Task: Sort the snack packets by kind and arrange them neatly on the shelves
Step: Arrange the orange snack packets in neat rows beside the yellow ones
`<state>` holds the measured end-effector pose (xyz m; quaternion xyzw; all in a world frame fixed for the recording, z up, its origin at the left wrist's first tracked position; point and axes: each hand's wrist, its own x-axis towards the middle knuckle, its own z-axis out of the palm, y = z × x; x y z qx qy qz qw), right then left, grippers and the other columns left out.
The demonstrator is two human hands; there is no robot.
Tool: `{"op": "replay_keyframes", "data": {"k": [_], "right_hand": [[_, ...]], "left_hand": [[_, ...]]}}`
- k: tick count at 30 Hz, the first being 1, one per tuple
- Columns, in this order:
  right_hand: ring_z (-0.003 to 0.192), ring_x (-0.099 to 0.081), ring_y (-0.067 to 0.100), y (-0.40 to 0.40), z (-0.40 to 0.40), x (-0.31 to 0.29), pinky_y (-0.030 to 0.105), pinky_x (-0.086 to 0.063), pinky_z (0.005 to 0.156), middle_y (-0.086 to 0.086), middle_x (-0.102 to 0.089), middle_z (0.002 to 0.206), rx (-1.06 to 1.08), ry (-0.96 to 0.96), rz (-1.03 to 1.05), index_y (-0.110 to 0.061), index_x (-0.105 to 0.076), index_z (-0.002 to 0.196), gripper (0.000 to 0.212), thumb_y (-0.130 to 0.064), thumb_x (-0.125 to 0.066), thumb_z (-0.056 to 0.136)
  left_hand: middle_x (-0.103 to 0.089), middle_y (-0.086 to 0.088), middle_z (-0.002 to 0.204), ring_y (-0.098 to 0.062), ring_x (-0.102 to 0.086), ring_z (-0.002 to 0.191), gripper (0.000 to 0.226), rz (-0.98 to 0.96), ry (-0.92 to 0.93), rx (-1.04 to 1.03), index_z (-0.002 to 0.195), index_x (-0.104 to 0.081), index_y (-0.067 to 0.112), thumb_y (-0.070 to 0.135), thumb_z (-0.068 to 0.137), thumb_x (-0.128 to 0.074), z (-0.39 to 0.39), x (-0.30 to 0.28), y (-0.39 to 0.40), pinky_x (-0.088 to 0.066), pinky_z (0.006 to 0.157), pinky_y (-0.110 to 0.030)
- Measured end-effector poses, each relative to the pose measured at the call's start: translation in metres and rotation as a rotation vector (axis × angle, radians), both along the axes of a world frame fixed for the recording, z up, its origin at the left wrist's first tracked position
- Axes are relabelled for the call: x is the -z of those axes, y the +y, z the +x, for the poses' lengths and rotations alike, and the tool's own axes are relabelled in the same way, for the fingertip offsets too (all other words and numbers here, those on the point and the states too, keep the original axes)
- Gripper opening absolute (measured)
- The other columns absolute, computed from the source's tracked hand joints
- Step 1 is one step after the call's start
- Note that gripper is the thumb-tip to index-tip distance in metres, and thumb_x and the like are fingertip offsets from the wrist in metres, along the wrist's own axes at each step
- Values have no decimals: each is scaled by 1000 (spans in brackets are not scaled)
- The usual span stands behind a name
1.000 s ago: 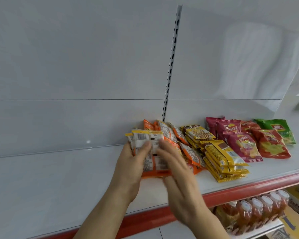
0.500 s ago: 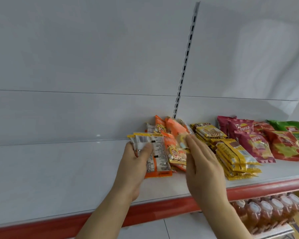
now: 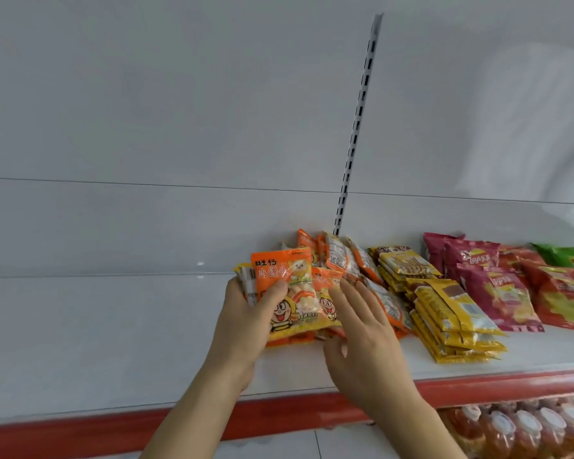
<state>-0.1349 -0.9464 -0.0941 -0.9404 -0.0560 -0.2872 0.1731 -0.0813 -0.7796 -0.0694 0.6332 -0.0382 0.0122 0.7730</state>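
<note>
Head view, and right at the bottom edge bottles (image 3: 524,429) with white caps sit on the lower level, under the red lip (image 3: 80,435) of the white shelf (image 3: 97,332). Both forearms come up from below. Right hand (image 3: 368,339) is flat and relaxed, fingers straight and slightly spread, laid along the right side of the orange packets (image 3: 292,293); the fingertips reach the loose orange ones behind, and the thumb tucks in under the bundle's lower right corner. Left hand (image 3: 246,323) has the bundle: thumb pressed down on the front packet's face, just under the printing, and the other fingers curl round the left edge, out of sight behind it. So the front packet, cartoon face showing, sits clamped between thumb and fingers, tilted up toward the camera, with its bottom edge at or just above the shelf; I cannot tell which.

Just behind and right, more orange ones in a loose pile (image 3: 342,260), standing and leaning against one another by the back wall. Next along, the yellow stack (image 3: 451,313), lying flat and fanned toward the front edge. Beyond that, pink crisp bags (image 3: 491,293), then red bags (image 3: 563,293), and a green bag (image 3: 563,255) at the far right, all lying on the same shelf. Up the back panel runs a slotted upright (image 3: 358,127), meeting the shelf right behind the orange pile.
</note>
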Motion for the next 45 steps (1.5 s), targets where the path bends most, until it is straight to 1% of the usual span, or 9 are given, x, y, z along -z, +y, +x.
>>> {"op": "replay_keyframes", "data": {"k": [4,9,13,20,23,29,33,41,45], "right_hand": [[145,-36,29,-14,22,8,45,-32,118,1,-46,153,32,128,-137,-18,-48,146,54,-22,-51,92],[97,-72,29,-19,23,9,34,-57,76,3,-74,111,41,-145,19,-8,-69,123,45,7,-69,81],[124,-62,25,-5,17,-2,38,-54,97,7,-66,132,-36,-398,145,-7,-65,131,36,-2,-57,96],[149,-29,29,40,5,21,45,-45,109,7,-40,157,-245,-178,15,-15,-54,142,52,-11,-55,91],[153,-21,21,40,1,14,35,-33,119,0,-31,162,-333,-157,60,-16,-44,150,63,-10,-42,88],[140,-42,4,21,5,8,23,-43,108,-10,-49,150,-345,-139,351,-23,-63,131,53,1,-44,88],[138,-46,28,8,24,15,47,-50,103,5,-56,142,-118,-142,93,-11,-61,132,46,-4,-55,87],[152,-15,37,45,52,3,52,-7,123,11,-31,161,-199,226,-421,-26,-34,154,69,-35,-47,87],[122,-59,26,54,63,6,48,-2,116,-1,-68,125,-178,162,-436,-30,-58,136,47,-19,-54,90]], "left_hand": [[-80,-1,103,-18,-79,88,30,8,14,-51,120,-62,20,33,95,-72,2,6,3,-63,76,-42],[-77,6,103,-7,-77,79,33,-7,19,-129,123,-52,32,32,96,-71,2,10,13,-57,64,-28],[-77,7,103,-5,-77,79,40,23,-6,-140,125,-51,35,28,94,-75,0,13,12,-57,58,-20],[-79,7,102,-12,-79,86,38,-27,-11,-103,119,-55,36,59,90,-65,-3,5,3,-63,68,-31],[-79,6,105,-11,-78,90,49,24,0,-81,119,-55,34,46,80,-83,-6,7,2,-64,78,-36],[-79,2,100,-19,-79,85,35,-64,26,-155,117,-57,32,25,90,-79,-3,8,11,-62,62,-34],[-78,3,105,-15,-79,82,34,-67,29,-277,116,-56,32,27,90,-77,3,6,32,-59,66,-33],[-77,2,105,-15,-79,82,44,-4,84,-317,124,-51,31,34,89,-78,-12,14,63,-58,65,-33],[-78,2,105,-15,-79,83,43,-8,106,-342,123,-52,34,35,89,-78,-22,19,82,-60,67,-34]]}}
